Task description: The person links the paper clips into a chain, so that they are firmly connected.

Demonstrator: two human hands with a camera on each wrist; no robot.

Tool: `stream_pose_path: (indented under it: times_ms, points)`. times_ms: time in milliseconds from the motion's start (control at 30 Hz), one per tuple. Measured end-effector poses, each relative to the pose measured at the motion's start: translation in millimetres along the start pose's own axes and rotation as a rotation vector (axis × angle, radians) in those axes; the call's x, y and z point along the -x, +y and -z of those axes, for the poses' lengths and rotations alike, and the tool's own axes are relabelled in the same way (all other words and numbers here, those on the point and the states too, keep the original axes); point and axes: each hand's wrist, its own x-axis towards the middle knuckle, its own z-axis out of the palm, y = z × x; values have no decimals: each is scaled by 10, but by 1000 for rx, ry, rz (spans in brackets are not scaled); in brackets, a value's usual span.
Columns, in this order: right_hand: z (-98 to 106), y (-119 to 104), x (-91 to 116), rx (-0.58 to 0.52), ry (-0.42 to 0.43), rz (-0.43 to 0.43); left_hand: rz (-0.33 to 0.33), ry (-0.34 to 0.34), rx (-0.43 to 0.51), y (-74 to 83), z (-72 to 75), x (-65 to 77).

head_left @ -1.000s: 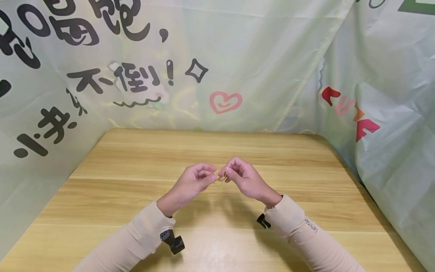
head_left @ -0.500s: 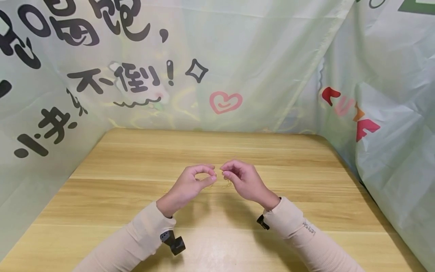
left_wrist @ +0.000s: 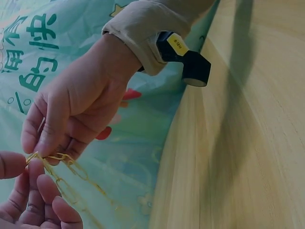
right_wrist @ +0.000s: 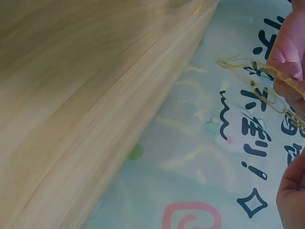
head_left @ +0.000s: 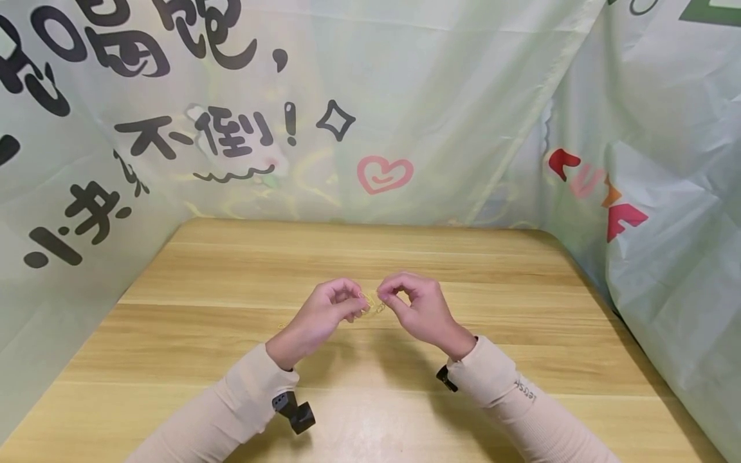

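Note:
Yellow paper clips (left_wrist: 76, 171), linked in a chain, hang from between my two hands over the table. My left hand (head_left: 324, 312) pinches clips of the chain between thumb and fingers. Close to its right, my right hand (head_left: 425, 312) pinches a clip at its thumb and index fingertips. In the left wrist view, the fingertips of both hands meet at one clip and loose strands of the chain dangle below. The right wrist view has the chain (right_wrist: 267, 71) stretching out past the left hand (right_wrist: 288, 52), with part of the right hand (right_wrist: 291, 191) below.
A single yellow paper clip (head_left: 283, 325) lies on the wooden table (head_left: 231, 263), left of my left hand. Pale green printed sheets (head_left: 451, 116) enclose the table at the back and both sides. A black wrist camera (head_left: 295, 411) sticks out from the left cuff.
The fingertips were close together, then drew slightly apart with clips at the tips. Now more clips show between them, and the left fingers have curled in more.

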Motion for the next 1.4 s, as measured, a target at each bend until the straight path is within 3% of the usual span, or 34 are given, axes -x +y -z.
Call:
stream_pose_path:
  times_ms: [500,833,1167,1400]
  points:
    - [51,32,12,-57,-67,24,-5,-16,42,15,20,20]
    - [77,51,41,-31,-71,58,-7,28,65,28,-6,16]
    - [75,29,17,-2,-69,50,-23,-49,44,35,2,31]
    - [84,21,21,-29,-71,42,-10,8,122,52,-3,37]
